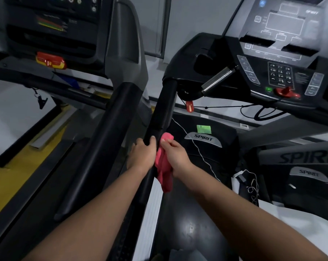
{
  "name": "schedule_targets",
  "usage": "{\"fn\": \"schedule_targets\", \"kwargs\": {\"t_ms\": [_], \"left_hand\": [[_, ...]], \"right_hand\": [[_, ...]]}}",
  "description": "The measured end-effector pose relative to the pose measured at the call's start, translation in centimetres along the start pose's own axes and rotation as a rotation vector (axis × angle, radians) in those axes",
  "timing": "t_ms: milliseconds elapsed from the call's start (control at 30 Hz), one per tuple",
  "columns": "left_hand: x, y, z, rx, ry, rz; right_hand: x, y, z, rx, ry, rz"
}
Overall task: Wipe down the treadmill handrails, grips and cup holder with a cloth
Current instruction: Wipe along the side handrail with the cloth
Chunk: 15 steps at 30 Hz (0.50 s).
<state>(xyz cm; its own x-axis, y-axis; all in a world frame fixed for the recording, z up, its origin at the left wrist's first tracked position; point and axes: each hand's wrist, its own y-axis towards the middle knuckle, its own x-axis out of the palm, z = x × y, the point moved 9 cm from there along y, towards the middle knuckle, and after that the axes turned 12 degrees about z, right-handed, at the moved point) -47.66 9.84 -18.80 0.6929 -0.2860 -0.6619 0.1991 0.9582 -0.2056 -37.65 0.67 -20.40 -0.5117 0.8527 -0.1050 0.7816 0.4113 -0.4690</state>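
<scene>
The crumpled pink-red cloth [164, 162] sits against the right side of the long black padded handrail [164, 108], about midway along it, with its loose end hanging down towards the near end. The right hand [175, 154] pinches the cloth between curled fingers and thumb and holds it to the rail. The left hand [143, 155] is wrapped round the same rail from the left, thumb over the top, just beside the cloth.

Judged from this, the work is at the handrail stage, and only partway through it. The cloth is at mid-rail, and the far stretch running up to the console looks yet to be covered, though no dirt or wet streak shows which part is already clean.

Further off, the short silver metal grip [216, 80] juts out below the grey console with its keypad [280, 72], untouched by either hand. The dark cup holder recess [204, 63] at far centre also waits. The opposite rail of this treadmill is out of view.

A red safety clip [189, 106] dangles near the rail's far end. On the left runs the neighbouring machine's black rail [110, 129].
</scene>
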Motion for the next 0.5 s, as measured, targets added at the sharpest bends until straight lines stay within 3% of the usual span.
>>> {"fn": "schedule_targets", "kwargs": {"t_ms": [167, 267, 333, 500], "left_hand": [[0.0, 0.2, -0.3, -0.010, -0.055, -0.010], [-0.1, 0.1, -0.4, 0.002, -0.055, -0.006], [-0.2, 0.1, -0.3, 0.001, -0.066, -0.004], [-0.1, 0.3, -0.2, -0.012, -0.087, 0.014]], "right_hand": [[0.3, -1.7, -2.7, -0.383, -0.237, -0.006], [0.9, -1.7, -2.7, -0.441, -0.287, 0.011], [0.6, -0.9, -2.2, -0.401, -0.249, 0.066], [0.3, 0.9, 0.4, 0.049, 0.020, 0.095]]}}
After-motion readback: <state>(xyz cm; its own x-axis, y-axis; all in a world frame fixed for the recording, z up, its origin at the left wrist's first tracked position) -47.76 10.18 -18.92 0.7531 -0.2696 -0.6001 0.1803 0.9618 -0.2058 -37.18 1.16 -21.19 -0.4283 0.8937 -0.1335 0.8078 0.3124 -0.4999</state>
